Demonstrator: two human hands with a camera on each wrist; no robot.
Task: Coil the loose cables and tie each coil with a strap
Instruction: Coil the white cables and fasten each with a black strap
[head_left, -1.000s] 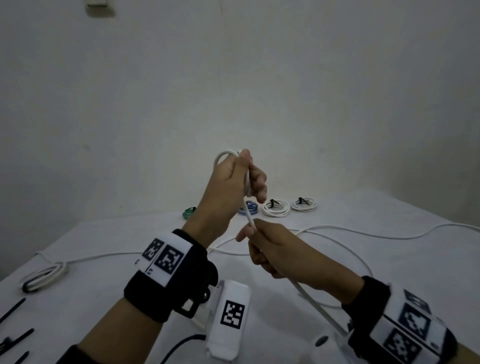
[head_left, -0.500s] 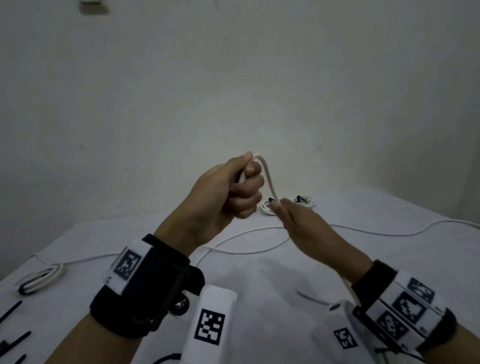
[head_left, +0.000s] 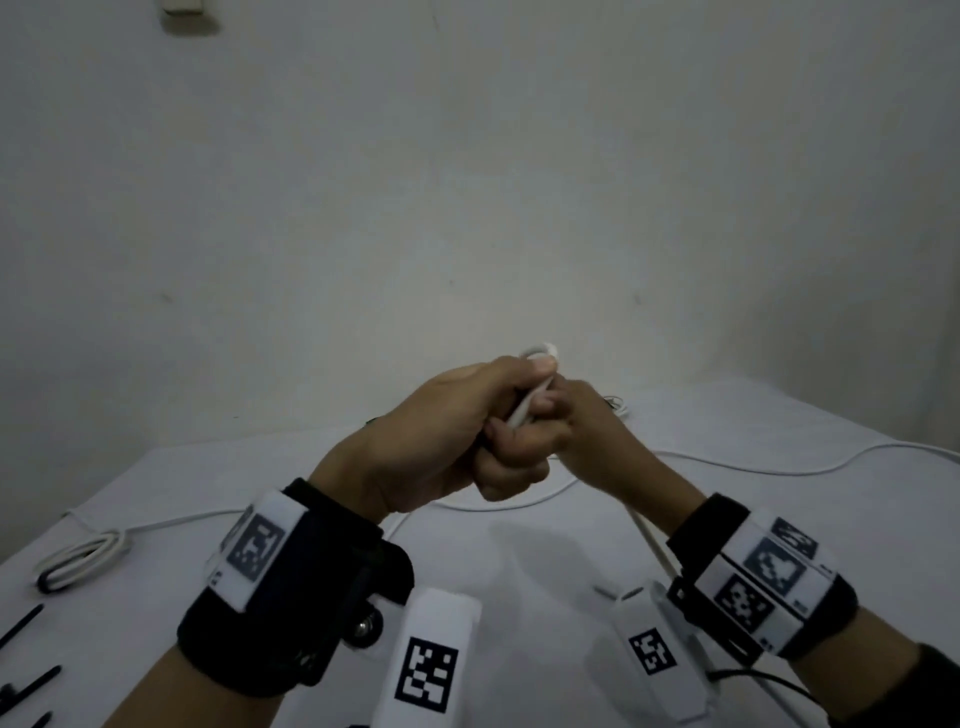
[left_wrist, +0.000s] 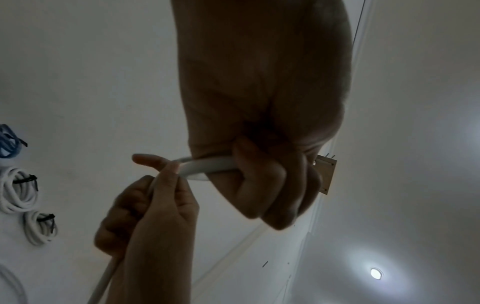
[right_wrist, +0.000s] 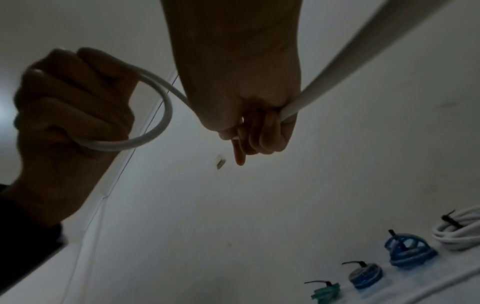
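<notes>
1. The left hand (head_left: 441, 431) was curled round the first small loop of the long white round cable (right_wrist: 158, 125), held raised above the white worktop (head_left: 779, 499).
2. The right hand (head_left: 587, 441) pinched the same cable between thumb and fingers (left_wrist: 166, 174) just beside the loop; the free length trailed down past the right wrist onto the worktop.
3. To wind well, each new turn should probably match the first loop in size, lie flat beside it and be trapped under the left thumb before the right hand slides back along the slack.
4. Finished coils, white (left_wrist: 18, 191) and blue (right_wrist: 407, 253), each bound by a black strap, lay at the far edge.
</notes>
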